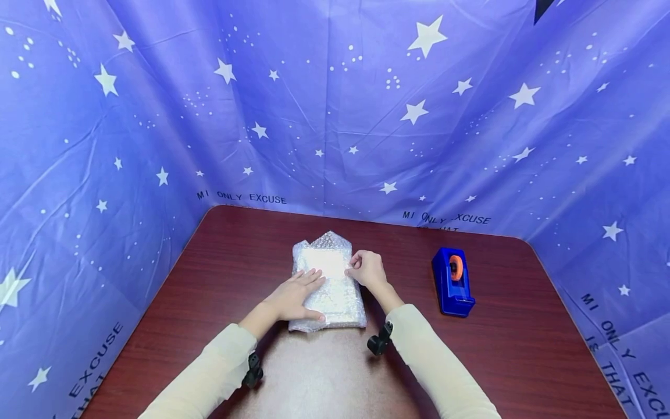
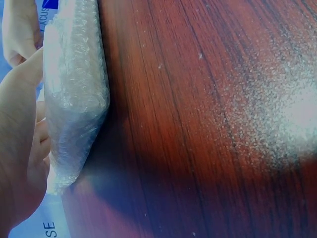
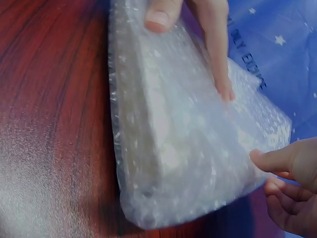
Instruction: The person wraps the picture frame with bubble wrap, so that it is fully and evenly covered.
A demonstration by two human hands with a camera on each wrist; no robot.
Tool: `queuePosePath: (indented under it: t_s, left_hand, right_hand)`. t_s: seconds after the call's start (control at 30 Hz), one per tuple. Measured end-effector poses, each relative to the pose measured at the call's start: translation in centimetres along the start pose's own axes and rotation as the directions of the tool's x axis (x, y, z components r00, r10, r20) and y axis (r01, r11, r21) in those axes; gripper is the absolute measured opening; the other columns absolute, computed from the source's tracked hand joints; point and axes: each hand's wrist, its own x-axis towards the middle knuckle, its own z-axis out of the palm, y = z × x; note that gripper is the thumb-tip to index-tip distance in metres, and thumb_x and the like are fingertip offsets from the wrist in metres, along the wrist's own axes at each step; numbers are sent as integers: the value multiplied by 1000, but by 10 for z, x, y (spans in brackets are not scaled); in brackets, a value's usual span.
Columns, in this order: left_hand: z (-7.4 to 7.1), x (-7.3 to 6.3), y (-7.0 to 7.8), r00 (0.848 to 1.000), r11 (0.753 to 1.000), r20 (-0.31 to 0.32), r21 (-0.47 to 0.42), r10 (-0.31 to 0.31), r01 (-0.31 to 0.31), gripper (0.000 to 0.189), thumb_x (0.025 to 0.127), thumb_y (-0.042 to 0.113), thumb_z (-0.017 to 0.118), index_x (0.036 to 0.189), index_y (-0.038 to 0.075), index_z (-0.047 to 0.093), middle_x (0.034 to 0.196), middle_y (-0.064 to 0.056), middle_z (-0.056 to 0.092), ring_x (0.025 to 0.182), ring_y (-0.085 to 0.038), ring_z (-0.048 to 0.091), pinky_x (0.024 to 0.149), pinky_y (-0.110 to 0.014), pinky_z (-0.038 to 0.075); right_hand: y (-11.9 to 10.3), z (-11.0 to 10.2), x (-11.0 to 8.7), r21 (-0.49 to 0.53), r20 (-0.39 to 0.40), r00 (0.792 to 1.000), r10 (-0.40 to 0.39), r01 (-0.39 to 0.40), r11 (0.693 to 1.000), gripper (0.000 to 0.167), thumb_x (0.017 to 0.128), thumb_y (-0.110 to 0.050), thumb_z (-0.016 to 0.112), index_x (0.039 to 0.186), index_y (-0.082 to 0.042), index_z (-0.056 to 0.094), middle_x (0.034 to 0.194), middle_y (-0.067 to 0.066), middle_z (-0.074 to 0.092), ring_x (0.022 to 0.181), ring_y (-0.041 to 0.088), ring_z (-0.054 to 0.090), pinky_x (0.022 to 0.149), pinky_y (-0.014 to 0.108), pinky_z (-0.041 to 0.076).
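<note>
A flat rectangular package in clear bubble wrap [image 1: 340,302] lies at the middle of the table, loose wrap standing out at its far end. My left hand [image 1: 298,295] rests on its left side with fingers spread and straight. At the right edge, my right hand [image 1: 369,269] pinches the wrap between thumb and curled fingers. In the right wrist view, the right thumb [image 3: 272,159] lies on top of the bubble wrap [image 3: 193,129], with fingers at its edge. The left wrist view shows the package's near end [image 2: 77,84]. What the wrap encloses is hard to make out.
A blue tape dispenser [image 1: 454,291] with an orange-cored roll [image 1: 456,267] stands to the right of the package. The dark red wooden table [image 1: 209,279] has rounded far corners. Blue star-printed cloth [image 1: 324,116] hangs around its back and sides.
</note>
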Motion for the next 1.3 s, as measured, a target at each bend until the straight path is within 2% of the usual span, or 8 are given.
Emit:
queuePosePath:
  t_s: [0.17,0.3,0.43,0.5,0.6,0.83,0.97,1.3]
  left_hand:
    - [-2,-1,1,1000,1000,-6,-14,6,-6,94,78,61,66,147,5,37,156,-16,32,147,-33,28,123,-49,20]
    - [-2,-1,1,1000,1000,-13,-18,19,-19,93,78,60,66,147,3,38,156,-17,33,147,-33,29,123,-50,20]
    - [-2,-1,2,999,1000,-24,-6,23,-23,93,78,60,66,146,2,39,155,-18,34,146,-34,30,122,-50,21]
    - [-2,-1,2,999,1000,-32,-5,25,-25,92,78,59,66,145,2,40,154,-18,35,146,-34,31,122,-50,22]
    - [-2,-1,3,999,1000,-33,-6,26,-26,92,78,59,66,145,2,40,154,-18,35,146,-34,31,122,-50,22]
    - [0,-3,3,1000,1000,-21,14,18,-18,92,79,61,64,146,4,39,155,-16,35,146,-32,30,122,-50,22]
    - [4,-6,2,1000,1000,4,13,-4,4,93,79,63,63,148,7,37,157,-13,33,147,-30,28,123,-48,21]
    - [-1,-1,2,1000,999,4,39,0,0,94,79,64,62,148,6,36,157,-13,32,147,-30,28,124,-47,20]
  right_hand:
    - [8,2,-6,19,-88,995,-50,52,998,18,76,-16,80,87,-6,69,80,7,66,69,15,59,60,25,50]
    - [7,6,-20,-64,-162,949,-271,264,962,19,80,-9,74,98,-5,70,97,10,68,91,25,63,81,38,55]
    - [6,10,-41,-170,-35,868,-496,484,859,26,85,-11,69,110,-4,69,117,13,68,113,30,62,101,43,50]
    - [7,12,-52,-192,61,833,-550,550,813,31,88,-12,64,117,-3,67,125,15,66,121,32,59,107,45,46]
    - [9,16,-64,-190,144,811,-567,585,789,36,92,-11,59,126,-1,62,135,18,59,130,36,52,112,48,40]
    - [8,20,-70,-247,188,820,-540,572,782,37,93,-12,56,128,-2,61,137,17,58,132,35,50,114,47,38]
    - [7,21,-73,-243,163,818,-551,575,781,36,91,-11,59,126,-2,63,134,17,60,130,34,53,112,46,41]
    - [18,27,-69,-147,56,898,-436,440,886,51,94,-22,58,135,6,50,144,20,49,138,35,43,115,51,35]
